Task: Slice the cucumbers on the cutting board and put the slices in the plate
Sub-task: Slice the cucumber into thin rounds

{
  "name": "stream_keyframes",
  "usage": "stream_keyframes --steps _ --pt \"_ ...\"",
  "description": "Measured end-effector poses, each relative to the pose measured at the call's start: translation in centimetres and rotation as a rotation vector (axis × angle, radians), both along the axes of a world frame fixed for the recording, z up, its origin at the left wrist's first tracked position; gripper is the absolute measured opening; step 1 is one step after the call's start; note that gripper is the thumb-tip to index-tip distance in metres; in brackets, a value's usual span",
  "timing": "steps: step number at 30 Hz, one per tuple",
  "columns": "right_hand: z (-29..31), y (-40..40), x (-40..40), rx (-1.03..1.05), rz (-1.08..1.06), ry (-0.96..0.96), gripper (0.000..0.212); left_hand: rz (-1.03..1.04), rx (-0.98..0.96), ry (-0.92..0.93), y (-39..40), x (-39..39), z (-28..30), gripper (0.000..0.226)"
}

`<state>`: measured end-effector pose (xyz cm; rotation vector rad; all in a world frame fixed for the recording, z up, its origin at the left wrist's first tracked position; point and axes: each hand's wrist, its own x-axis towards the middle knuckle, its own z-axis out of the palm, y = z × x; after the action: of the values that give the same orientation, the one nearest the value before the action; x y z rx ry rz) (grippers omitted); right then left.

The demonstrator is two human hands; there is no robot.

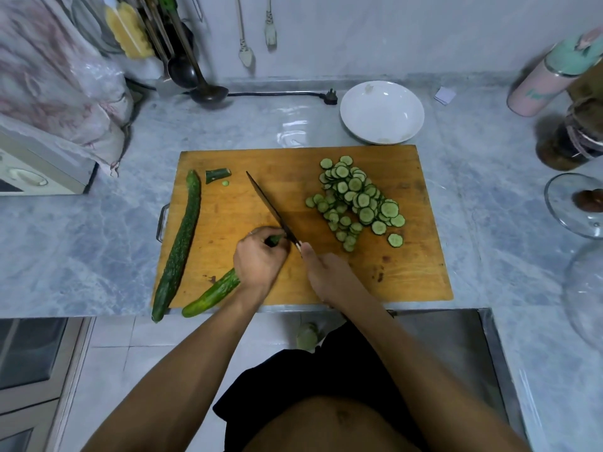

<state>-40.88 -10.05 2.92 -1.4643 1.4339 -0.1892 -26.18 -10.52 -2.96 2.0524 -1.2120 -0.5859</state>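
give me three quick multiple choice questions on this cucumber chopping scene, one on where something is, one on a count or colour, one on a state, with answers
1. Where does the pile of slices lie?
A. on the plate
B. on the right part of the cutting board
C. on the counter left of the board

2. How many uncut whole cucumbers lie at the board's left edge?
A. one
B. three
C. none

3. What state is the plate in?
A. heaped with slices
B. upside down
C. holding no slices

Answers:
1. B, the slices sit heaped on the cutting board, right of the knife.
2. A, a single long whole cucumber lies there; the other cucumber is under the left hand, with the right hand on the knife.
3. C, the white plate stands upright beyond the board with no slices in it.
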Motion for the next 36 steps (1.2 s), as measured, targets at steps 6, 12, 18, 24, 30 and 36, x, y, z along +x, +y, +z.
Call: stream_keyframes --steps 6,12,18,24,30,36 --pt "-0.1 0.1 0.2 -0.008 0.014 0.041 0.066 0.049 0.015 0.062 -0.2 0.1 -0.4 0.028" --pt "-0.7 0.3 0.5 -0.019 0.023 0.068 0.068 0.13 0.021 0.089 -0.3 -0.7 0.6 0.013" --pt "-1.2 0.2 0.7 -0.014 -0.002 0.082 0.075 0.137 0.115 0.236 -0.7 -0.2 1.5 0.026" --pt "-1.0 0.3 0.5 0.004 -0.017 0.055 0.073 0.189 0.144 0.374 -1.9 0.2 1.7 0.03" --pt "-1.1 0.6 0.5 -0.015 -0.011 0.042 0.066 0.218 0.104 0.388 -2.1 0.3 1.9 0.036" --pt "-0.3 0.9 0.1 -0.038 0.019 0.043 0.066 0.214 0.089 0.37 -2.0 0.2 1.8 0.027"
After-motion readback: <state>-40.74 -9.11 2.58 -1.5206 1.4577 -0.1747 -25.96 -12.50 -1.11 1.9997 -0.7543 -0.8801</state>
